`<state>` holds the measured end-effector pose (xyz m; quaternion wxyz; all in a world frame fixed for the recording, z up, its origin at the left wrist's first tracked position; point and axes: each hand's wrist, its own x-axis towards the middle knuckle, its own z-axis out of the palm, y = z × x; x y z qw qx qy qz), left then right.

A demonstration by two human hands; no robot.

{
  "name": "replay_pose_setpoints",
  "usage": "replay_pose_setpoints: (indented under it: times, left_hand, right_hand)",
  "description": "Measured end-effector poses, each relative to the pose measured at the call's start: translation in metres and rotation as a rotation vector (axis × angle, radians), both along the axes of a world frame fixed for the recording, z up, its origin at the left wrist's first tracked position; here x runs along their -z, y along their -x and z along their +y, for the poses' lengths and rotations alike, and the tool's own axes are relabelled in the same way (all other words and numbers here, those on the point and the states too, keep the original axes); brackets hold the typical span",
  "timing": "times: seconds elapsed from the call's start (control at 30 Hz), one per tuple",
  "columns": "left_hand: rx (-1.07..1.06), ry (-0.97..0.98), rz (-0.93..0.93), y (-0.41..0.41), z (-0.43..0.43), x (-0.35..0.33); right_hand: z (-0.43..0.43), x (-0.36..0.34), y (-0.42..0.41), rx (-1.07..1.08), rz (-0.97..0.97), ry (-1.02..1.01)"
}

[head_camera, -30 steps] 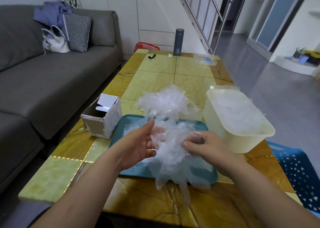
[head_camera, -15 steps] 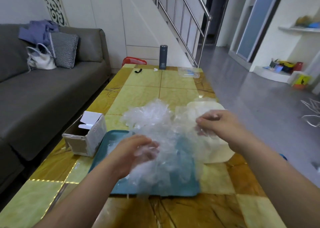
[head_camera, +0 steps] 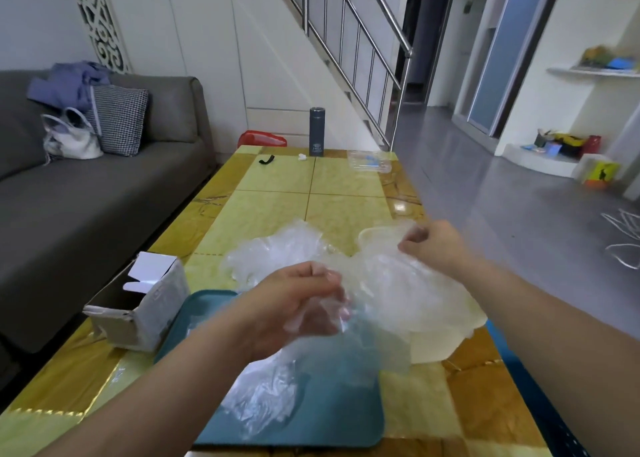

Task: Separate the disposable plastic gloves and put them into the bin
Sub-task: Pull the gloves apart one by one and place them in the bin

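My left hand [head_camera: 304,304] anchors the clear plastic gloves [head_camera: 391,293]; my right hand [head_camera: 433,245] pinches one, hands apart, peeling it toward the cream plastic bin [head_camera: 433,345].

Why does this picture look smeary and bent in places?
Head view: the left hand and gloves are motion-blurred; the wide lens bends the stair railing and stretches the edges; window light glares off the glossy table.

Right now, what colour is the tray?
Teal, clearest in the head view.
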<state>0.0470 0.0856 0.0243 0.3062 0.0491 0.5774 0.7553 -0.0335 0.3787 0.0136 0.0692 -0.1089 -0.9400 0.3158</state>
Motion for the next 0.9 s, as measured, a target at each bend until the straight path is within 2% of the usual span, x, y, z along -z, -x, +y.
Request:
replay_pose_setpoints:
  times: [0.07,0.17,0.23,0.33,0.37,0.4,0.47,0.5,0.53,0.67,0.8,0.9]
  left_hand:
    - [-0.029,0.111,0.045,-0.001,-0.001,0.010]
    - [-0.026,0.153,-0.015,-0.001,-0.004,0.024]
    - [-0.032,0.161,-0.037,0.000,-0.002,0.028]
    - [-0.059,0.141,-0.034,0.001,0.001,0.027]
    - [-0.071,0.130,-0.031,0.001,0.002,0.026]
    - [-0.086,0.123,-0.029,0.001,0.003,0.025]
    - [-0.114,0.123,-0.024,0.001,0.004,0.025]
    - [-0.123,0.119,-0.027,0.002,0.005,0.025]
    - [-0.126,0.107,-0.034,0.001,0.006,0.026]
    - [-0.116,0.010,-0.066,-0.007,0.007,0.020]
    - [-0.125,-0.024,-0.072,-0.011,0.002,0.012]
    - [-0.112,-0.020,-0.064,-0.013,0.001,0.011]
  right_hand:
    - [-0.002,0.013,0.003,-0.019,-0.026,-0.120]
    - [0.000,0.023,0.004,-0.009,0.029,-0.366]
    - [0.000,0.020,-0.005,0.000,0.112,-0.493]
    - [-0.013,0.002,-0.028,-0.016,0.308,-0.561]
    - [-0.017,-0.005,-0.036,-0.051,0.245,-0.552]
    - [-0.022,-0.011,-0.044,-0.104,0.082,-0.529]
    - [-0.032,-0.014,-0.056,-0.234,-0.369,-0.463]
    - [-0.039,-0.010,-0.057,-0.294,-0.525,-0.440]
    - [-0.043,-0.004,-0.056,-0.335,-0.599,-0.429]
    - [-0.040,0.026,-0.028,-0.296,-0.607,-0.376]
    - [-0.041,0.059,-0.019,-0.269,-0.616,-0.411]
    - [-0.041,0.049,-0.022,-0.262,-0.503,-0.428]
